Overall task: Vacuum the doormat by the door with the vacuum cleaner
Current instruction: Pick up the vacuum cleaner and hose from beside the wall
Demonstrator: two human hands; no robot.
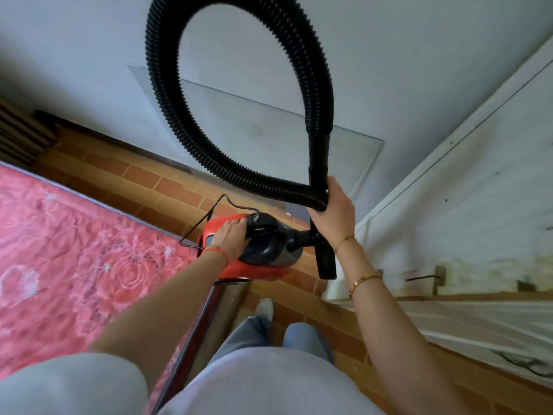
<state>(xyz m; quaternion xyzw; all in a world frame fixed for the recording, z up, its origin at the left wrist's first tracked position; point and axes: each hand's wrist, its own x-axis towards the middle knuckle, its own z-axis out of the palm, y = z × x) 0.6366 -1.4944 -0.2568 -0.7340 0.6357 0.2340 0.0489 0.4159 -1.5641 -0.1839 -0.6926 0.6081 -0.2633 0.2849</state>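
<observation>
Biggest thing in view is the pink rose-patterned mattress [74, 250] filling the left side, with brick-pattern floor tiles [143, 181] running between it and the pale wall [89, 55]. A sheet of glass [269, 136] leans against that wall. Then there's the black ribbed hose [167, 115], making a big loop up past the top edge and back down. The vacuum cleaner [263, 247] (red and black, compact canister type) sits held up just beside the mattress corner, above the tiles. Left hand [230, 238] is on top of it, fingers curled over the black handle. Right hand [332, 208] has its fingers wrapped round the hose where the two ends cross, with the black nozzle [326, 262] hanging below. A thin black cord [206, 217] loops off the back. No doormat showing here.
</observation>
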